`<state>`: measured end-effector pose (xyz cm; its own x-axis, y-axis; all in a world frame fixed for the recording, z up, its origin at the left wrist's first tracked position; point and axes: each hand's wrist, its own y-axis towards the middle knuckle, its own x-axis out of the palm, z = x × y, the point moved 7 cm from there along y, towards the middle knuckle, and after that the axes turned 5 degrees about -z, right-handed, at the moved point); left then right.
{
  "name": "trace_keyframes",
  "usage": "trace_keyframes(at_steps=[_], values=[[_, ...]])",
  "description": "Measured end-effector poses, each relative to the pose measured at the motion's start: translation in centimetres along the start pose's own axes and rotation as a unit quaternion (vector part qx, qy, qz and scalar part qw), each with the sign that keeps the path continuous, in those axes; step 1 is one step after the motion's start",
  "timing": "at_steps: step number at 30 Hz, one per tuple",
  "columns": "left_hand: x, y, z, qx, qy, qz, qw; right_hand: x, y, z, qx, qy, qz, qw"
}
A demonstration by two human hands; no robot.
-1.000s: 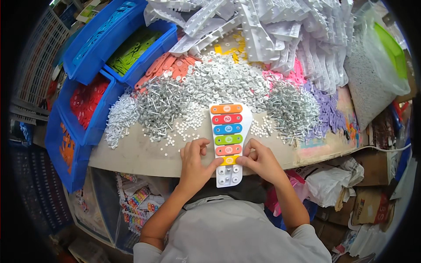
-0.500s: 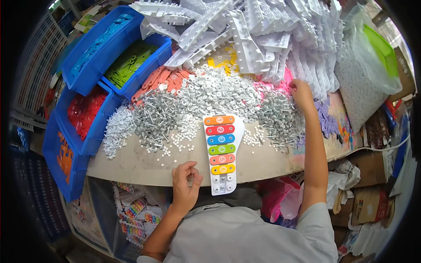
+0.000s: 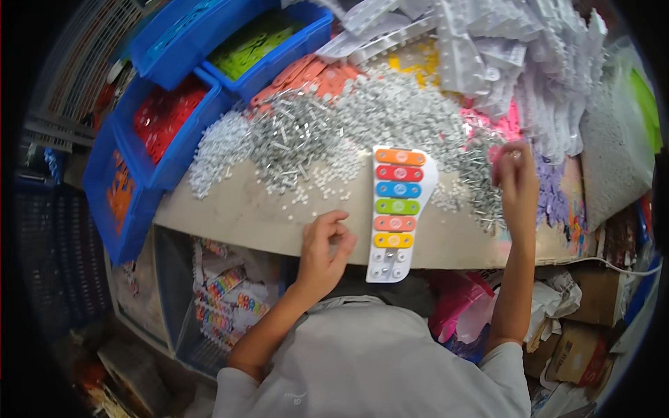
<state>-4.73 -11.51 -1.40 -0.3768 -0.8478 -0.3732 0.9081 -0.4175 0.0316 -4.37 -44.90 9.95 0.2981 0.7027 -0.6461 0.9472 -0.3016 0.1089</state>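
Observation:
A toy xylophone (image 3: 421,184) with a white base lies at the table's front edge, its narrow end overhanging it. Coloured bars cross the base in orange, red, blue, green, coral and yellow; below the yellow bar, bare posts with white washers show. My right hand (image 3: 517,180), partly blurred, is closed on a pink bar (image 3: 497,168) above the silver pins (image 3: 481,150). To the left of the xylophone hovers my left hand (image 3: 325,247), loosely curled, thumb and fingers apart with nothing between them. Behind the pins lies a pile of pink bars (image 3: 512,122).
Blue bins (image 3: 226,90) of blue, green, red and orange bars stand at the left. White washers (image 3: 397,104), more silver pins (image 3: 289,132) and coral bars (image 3: 306,76) are heaped behind. White bases (image 3: 557,83) pile up at the back, purple bars (image 3: 552,195) at the right.
My right hand has come back from the pink pile toward me with a pink bar. The view has shifted, moving the table rightward and upward in the picture. The left hand stays loosely curled.

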Motion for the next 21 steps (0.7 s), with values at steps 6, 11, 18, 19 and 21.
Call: trace_keyframes(at_steps=[6,11,18,19,21], values=[[1.7,0.0,1.6,0.044,0.054,-0.027,0.997,10.6,-9.4,-5.0,0.057,0.085,-0.301,0.948],[2.3,0.0,2.7,0.070,0.078,-0.048,0.993,12.9,-10.5,-5.7,-0.022,0.005,-0.274,0.961],[2.4,0.1,2.3,0.039,0.089,-0.054,0.994,11.4,-10.8,-4.2,0.012,-0.030,-0.237,0.971],[2.6,0.2,2.4,0.047,0.081,-0.062,0.994,11.1,-10.9,-3.4,0.019,-0.037,-0.228,0.973],[2.4,0.1,2.2,0.033,0.095,-0.054,0.993,10.8,-11.4,-1.1,0.088,0.052,-0.222,0.970]])
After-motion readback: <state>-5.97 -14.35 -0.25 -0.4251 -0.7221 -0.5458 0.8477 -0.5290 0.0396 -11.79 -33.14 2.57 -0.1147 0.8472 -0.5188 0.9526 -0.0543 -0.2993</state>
